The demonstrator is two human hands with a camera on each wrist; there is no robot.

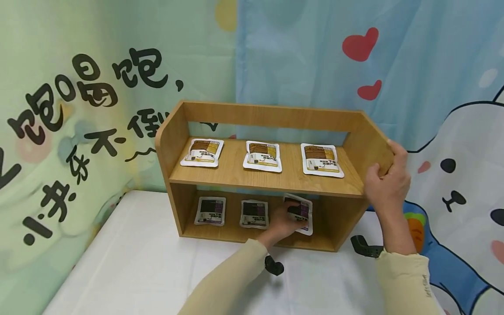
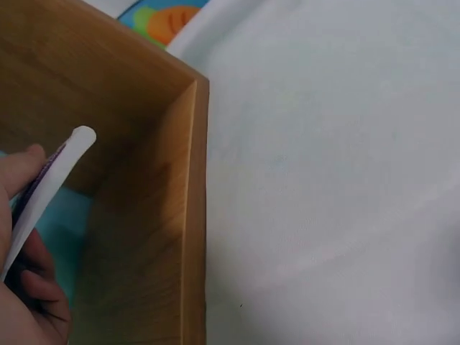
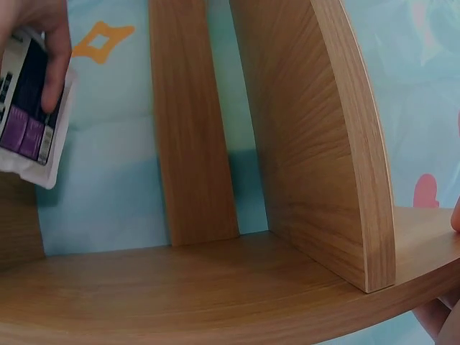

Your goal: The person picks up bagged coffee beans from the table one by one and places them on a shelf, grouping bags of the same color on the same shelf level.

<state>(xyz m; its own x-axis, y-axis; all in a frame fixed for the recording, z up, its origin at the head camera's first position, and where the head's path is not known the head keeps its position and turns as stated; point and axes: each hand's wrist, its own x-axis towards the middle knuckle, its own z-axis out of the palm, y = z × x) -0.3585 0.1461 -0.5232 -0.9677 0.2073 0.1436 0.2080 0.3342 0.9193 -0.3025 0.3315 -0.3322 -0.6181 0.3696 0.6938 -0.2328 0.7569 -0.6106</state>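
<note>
My left hand pinches a white-edged pouch with a dark and purple label inside the lower level of a wooden shelf. In the left wrist view the pouch appears edge-on, thumb on one face and fingers on the other. It is tilted, at the lower level's right end. My right hand grips the front edge of the shelf's right side panel. Only bits of that hand show at the right wrist view's edge. Two similar pouches, a left one and a middle one, lie on the lower board.
On the upper board lie three pouches with brown and yellow labels: left, middle and right. The shelf stands on a white-covered table. Printed curtains hang close behind it.
</note>
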